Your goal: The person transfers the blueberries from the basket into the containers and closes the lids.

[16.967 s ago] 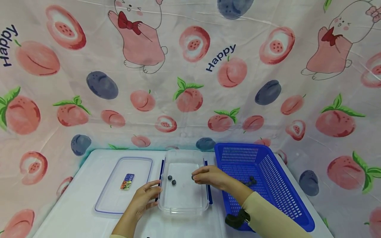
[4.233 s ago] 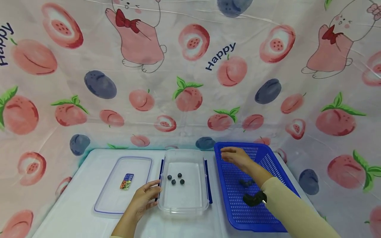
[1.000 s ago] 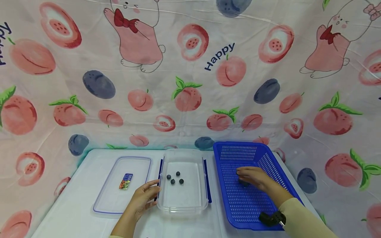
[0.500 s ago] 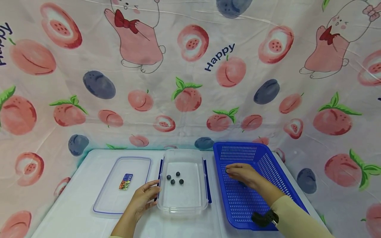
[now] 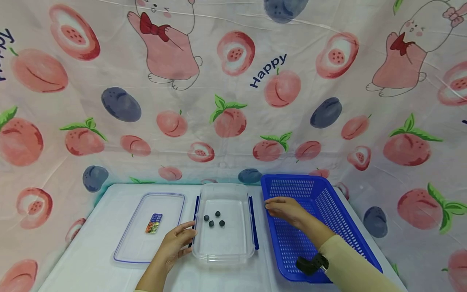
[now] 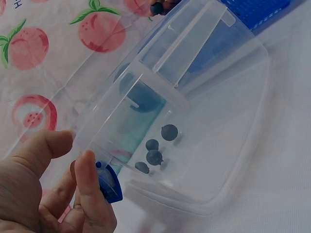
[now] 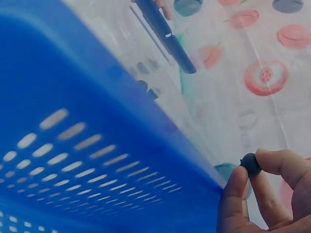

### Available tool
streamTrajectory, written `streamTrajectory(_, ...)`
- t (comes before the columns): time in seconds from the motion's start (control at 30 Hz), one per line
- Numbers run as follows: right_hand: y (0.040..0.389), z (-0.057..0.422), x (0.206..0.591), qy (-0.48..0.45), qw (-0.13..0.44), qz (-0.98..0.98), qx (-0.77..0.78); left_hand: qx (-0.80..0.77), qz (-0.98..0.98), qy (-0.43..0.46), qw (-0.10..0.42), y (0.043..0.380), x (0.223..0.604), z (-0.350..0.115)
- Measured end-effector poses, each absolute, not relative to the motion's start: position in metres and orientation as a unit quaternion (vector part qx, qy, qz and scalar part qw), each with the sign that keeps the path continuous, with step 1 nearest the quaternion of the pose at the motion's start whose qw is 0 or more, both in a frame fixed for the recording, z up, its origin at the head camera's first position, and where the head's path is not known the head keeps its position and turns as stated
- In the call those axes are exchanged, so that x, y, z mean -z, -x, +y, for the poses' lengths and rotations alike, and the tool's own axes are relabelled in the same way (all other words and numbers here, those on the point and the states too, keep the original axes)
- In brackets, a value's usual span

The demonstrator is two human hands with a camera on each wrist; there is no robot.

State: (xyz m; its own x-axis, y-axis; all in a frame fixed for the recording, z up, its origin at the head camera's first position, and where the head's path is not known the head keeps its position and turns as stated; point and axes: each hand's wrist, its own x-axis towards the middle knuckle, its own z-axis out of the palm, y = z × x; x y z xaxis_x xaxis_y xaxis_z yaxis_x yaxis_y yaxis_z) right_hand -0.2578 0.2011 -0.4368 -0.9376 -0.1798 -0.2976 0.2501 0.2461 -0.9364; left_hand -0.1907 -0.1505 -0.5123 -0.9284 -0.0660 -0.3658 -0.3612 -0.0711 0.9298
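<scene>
My left hand [image 5: 176, 243] holds the left side of a clear plastic food container [image 5: 233, 247]. Its thumb and fingers are at the wall beside a blue side latch [image 6: 111, 182] in the left wrist view. Several blueberries [image 6: 169, 132] lie on the container's floor, grouped towards its left half. Above the left rim of a blue perforated basket [image 5: 355, 243] is my right hand [image 5: 288, 211]. Between its thumb and fingertips it pinches one blueberry [image 7: 251, 165], clearest in the right wrist view. The hand and forearm cover part of the basket's inside.
A clear lid [image 5: 133, 243] with a blue rim lies flat left of the container, bearing a colourful label [image 5: 154, 223]. All stands on a white table [image 5: 91, 251]. Behind it hangs a fruit-printed cloth [image 5: 233, 154]. A dark wrist device [image 5: 311, 264] is on the right forearm.
My right hand has come from the berries in the basket leftwards to its left rim. Compared with 17 seconds ago, more blueberries lie in the container. My left hand stays put.
</scene>
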Motion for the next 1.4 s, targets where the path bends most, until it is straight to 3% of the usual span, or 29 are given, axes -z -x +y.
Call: streamTrajectory(1.4, 0.272, 0.115, 0.444, -0.004, 0.206, 0.736, 0.645, -0.721, 0.667, 0.156, 0.106, 0.19, 0.511, -0.15)
